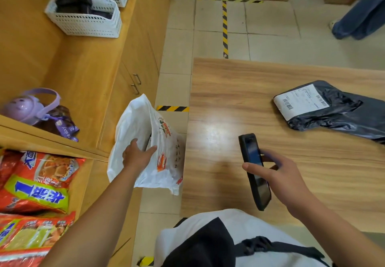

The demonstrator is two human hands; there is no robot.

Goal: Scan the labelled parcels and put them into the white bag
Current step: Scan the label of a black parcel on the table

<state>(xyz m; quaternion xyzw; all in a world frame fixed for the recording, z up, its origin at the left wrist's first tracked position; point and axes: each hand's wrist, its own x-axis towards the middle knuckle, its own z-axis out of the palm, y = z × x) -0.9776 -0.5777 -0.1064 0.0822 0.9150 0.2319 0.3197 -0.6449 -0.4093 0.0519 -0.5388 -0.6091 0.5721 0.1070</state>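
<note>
Your left hand (137,154) is at the mouth of the white bag (143,121), which stands on the floor tiles between the table (260,79) and the wooden cabinet (129,62). The fingers (133,142) are straight and reach into the opening, while the thumb stretches out over the bag's printed side; nothing is held in that hand. A dark sliver shows inside the opening, too little to say what it is.

Your right hand (281,175) grips the scanner (253,171), a dark handheld device tilted on its edge above the near part of the table. The thumb lies across its screen side and the other fingers curl round behind it.

1 labelled parcel (341,114) lies flat on the table at the far right, well apart from both hands and from the bag. It is a dark grey plastic mailer, and its white label (302,101), with barcodes, faces up at the end nearer you.

On the cabinet top to your left stand 2 white baskets (83,23) holding dark items, with a purple bottle (29,106) nearer you. Orange snack packs (35,183) lie at the lower left. Yellow-and-black tape (224,27) marks the floor beyond the table, and a person's blue trouser legs (362,14) show at the top right.
</note>
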